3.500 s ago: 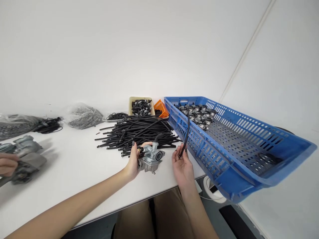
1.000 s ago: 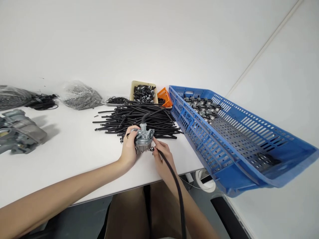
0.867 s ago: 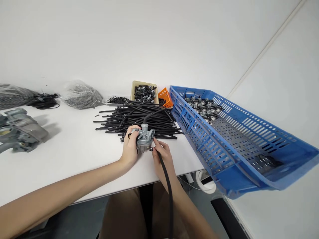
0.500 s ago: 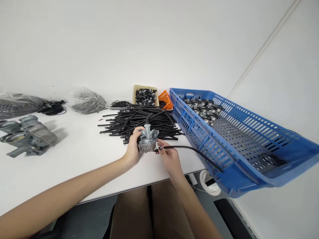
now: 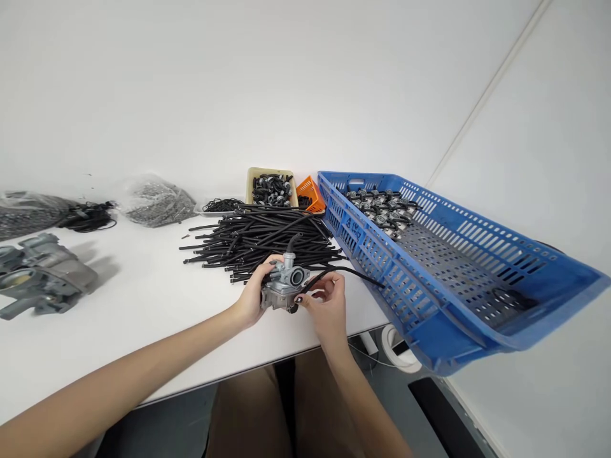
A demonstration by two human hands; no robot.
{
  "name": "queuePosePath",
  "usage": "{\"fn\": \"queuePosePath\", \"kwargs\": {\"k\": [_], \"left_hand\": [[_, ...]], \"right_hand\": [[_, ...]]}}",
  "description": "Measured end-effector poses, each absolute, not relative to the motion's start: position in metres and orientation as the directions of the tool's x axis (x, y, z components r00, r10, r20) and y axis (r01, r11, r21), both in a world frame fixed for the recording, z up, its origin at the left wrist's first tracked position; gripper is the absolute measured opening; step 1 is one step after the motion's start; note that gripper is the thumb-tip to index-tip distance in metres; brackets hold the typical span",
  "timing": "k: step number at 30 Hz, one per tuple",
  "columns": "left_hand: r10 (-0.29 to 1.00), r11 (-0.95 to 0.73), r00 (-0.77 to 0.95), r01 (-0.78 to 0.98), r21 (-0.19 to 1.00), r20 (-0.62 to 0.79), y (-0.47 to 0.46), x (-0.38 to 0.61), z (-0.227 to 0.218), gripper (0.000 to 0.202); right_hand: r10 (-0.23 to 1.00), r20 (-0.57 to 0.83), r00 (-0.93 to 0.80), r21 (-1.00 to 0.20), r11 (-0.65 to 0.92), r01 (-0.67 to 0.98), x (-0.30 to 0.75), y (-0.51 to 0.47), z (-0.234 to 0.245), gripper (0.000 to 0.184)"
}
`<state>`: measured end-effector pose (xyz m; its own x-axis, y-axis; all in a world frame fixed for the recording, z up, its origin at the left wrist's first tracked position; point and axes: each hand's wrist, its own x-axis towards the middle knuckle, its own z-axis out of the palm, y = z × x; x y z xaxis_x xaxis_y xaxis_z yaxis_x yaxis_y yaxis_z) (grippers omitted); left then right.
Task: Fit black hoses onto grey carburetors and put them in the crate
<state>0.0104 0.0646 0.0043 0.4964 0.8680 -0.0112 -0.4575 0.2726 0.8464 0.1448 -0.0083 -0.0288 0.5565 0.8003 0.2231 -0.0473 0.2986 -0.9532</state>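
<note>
My left hand is closed around the left side of a grey metal carburetor, holding it just above the front of the table. A short black elbow tube stands on the carburetor's top. My right hand pinches a black rubber hose between thumb and fingers. The hose's near end, with a dark clip, meets the lower right of the carburetor; whether it is fully on a fitting I cannot tell. Its free end arcs right toward the blue crate. Behind my hands lies a pile of black hoses.
A large blue crate at right holds several carburetors. Behind the hoses stand a cream tray of small black parts and an orange basket. Plastic bags lie at the back left; larger carburetors stand at left.
The carburetor has turned, its round opening now facing more toward me. My right hand has changed its grip, with fingers raised over the hose, which now arcs higher and closer.
</note>
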Motion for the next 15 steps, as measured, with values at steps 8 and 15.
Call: {"fn": "queuePosePath", "kwargs": {"k": [8,15], "left_hand": [[0.862,0.29,0.507,-0.47,0.834,-0.014,0.0669,0.0112,0.0018,0.028],[0.855,0.297,0.519,-0.491,0.819,0.001,0.0647,0.0106,0.0043,0.032]], "right_hand": [[0.801,0.276,0.531,-0.939,0.342,-0.027,0.1446,-0.0124,-0.0316,0.057],[0.848,0.251,0.466,-0.933,0.341,-0.119,0.1485,-0.0113,-0.0334,0.055]]}}
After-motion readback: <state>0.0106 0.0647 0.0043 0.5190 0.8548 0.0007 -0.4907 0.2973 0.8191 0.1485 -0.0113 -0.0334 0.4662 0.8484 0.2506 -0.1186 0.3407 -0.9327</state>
